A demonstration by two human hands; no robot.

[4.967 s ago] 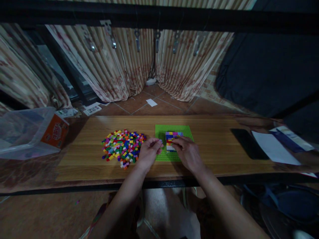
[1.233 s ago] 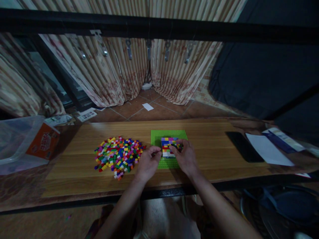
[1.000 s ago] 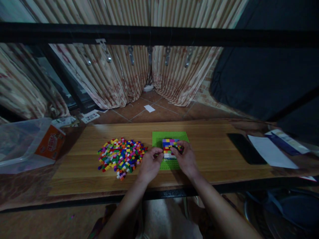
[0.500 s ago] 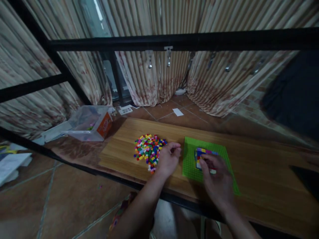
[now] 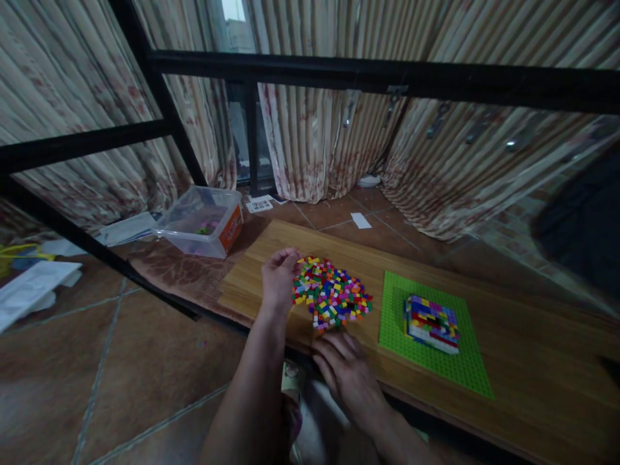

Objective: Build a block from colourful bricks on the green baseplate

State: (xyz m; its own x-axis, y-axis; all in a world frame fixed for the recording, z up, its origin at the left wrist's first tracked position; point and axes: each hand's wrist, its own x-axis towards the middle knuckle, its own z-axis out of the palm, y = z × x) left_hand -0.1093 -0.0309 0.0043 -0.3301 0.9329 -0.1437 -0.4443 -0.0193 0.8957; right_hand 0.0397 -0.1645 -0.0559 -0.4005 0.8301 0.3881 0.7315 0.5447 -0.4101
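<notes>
A loose pile of small coloured toy bricks (image 5: 329, 290) lies on the wooden board. At its left edge is my left hand (image 5: 279, 278), fingers curled and pressed together; whether a brick is between them is hidden. My right hand (image 5: 349, 371) rests over the board's near edge, just in front of the pile, with its fingers stretched out and nothing visible in them. Further right, a low square build of stacked bricks (image 5: 431, 323) sits on a green studded baseplate (image 5: 465, 368). Neither hand touches the build or the baseplate.
Left of the wooden board (image 5: 523, 336) stands a clear plastic box (image 5: 194, 232) with an orange label and a few pieces inside. A black metal frame (image 5: 310, 68) crosses in front of striped curtains (image 5: 310, 142). White papers (image 5: 361, 220) lie on the tiled floor.
My right hand has left the brick build and moved left to the near side of the pile. My left hand has crossed to the pile's left edge. The view has turned a little left.
</notes>
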